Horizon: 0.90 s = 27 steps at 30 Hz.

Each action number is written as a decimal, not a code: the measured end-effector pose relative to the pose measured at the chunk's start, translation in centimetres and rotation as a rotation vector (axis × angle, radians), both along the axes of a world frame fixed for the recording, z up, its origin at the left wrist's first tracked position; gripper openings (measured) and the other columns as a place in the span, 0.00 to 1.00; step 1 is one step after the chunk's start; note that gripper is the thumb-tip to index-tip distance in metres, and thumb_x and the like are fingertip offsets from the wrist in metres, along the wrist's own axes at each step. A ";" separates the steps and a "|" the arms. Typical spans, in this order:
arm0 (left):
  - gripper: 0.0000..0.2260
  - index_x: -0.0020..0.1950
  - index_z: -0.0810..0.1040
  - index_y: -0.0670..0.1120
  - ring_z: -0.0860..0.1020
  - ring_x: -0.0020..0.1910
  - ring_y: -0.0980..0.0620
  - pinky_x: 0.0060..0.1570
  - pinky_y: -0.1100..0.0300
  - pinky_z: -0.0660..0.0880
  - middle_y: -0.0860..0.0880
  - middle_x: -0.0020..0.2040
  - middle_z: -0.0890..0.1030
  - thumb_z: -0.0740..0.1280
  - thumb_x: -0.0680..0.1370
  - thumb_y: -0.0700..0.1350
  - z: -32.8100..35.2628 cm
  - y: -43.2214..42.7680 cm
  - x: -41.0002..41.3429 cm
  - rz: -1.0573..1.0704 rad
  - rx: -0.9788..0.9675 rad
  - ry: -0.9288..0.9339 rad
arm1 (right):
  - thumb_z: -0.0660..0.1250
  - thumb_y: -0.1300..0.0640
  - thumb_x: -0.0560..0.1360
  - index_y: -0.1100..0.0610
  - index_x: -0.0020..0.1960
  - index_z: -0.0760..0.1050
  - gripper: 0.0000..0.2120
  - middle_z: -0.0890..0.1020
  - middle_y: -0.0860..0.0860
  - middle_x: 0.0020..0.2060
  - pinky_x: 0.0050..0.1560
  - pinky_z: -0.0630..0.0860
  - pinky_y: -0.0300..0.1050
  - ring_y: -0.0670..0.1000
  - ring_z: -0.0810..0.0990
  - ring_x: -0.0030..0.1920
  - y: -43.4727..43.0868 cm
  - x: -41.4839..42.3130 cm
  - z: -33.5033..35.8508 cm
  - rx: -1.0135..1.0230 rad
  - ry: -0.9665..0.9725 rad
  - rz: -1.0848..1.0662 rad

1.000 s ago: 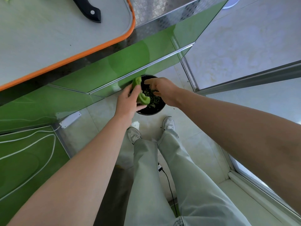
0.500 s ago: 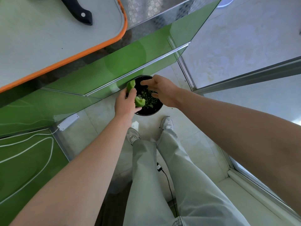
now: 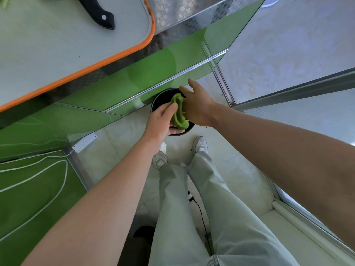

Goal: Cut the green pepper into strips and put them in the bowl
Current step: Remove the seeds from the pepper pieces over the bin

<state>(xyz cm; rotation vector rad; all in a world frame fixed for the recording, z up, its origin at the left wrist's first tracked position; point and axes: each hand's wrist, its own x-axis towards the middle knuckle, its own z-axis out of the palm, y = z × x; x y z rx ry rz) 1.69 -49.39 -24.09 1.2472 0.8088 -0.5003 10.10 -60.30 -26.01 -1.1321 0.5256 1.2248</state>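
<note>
Pepper half [image 3: 178,112] between left hand [image 3: 159,122] and right hand [image 3: 196,105], over black bin [image 3: 158,102]

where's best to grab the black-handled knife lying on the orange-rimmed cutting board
Grip the black-handled knife by its riveted handle, coming from the near right: the butt end points that way on the orange-rimmed cutting board, and the blade runs out of view.
</note>
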 end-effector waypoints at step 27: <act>0.07 0.57 0.74 0.52 0.79 0.56 0.45 0.55 0.47 0.78 0.47 0.54 0.79 0.59 0.82 0.51 -1.2 1.5 0.0 -0.022 0.347 0.096 | 0.42 0.34 0.79 0.60 0.77 0.54 0.37 0.68 0.61 0.71 0.73 0.60 0.58 0.60 0.66 0.71 -1.2 0.3 0.6 0.004 -0.013 0.029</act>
